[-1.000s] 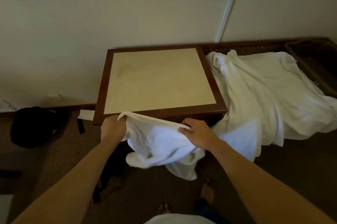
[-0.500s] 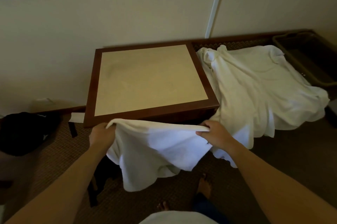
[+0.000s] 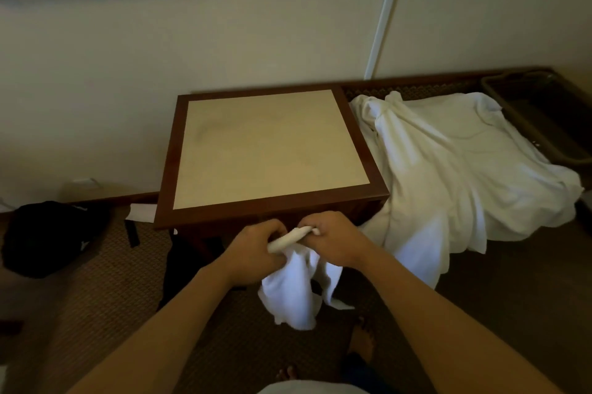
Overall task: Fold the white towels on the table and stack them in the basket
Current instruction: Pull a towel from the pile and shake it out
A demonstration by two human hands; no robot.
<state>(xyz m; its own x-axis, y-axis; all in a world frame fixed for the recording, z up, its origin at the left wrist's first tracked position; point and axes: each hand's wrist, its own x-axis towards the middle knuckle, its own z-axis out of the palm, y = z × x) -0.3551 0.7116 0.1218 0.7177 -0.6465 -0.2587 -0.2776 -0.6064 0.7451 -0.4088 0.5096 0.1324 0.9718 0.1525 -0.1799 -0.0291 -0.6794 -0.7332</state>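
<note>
Here two hands, left hand [image 3: 256, 248] and right hand [image 3: 333, 241], hold one towel [image 3: 294, 291].

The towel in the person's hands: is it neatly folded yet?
No. The towel hangs bunched and loose, its top edge gathered between the left hand and right hand.

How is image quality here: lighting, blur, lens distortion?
Head view: dim, warm light; the floor and basket sit in deep shadow; the white pile is brightest, not blown out. Both hands and the towel look slightly soft. Wide-angle bending shows along the wall pipe.
</note>
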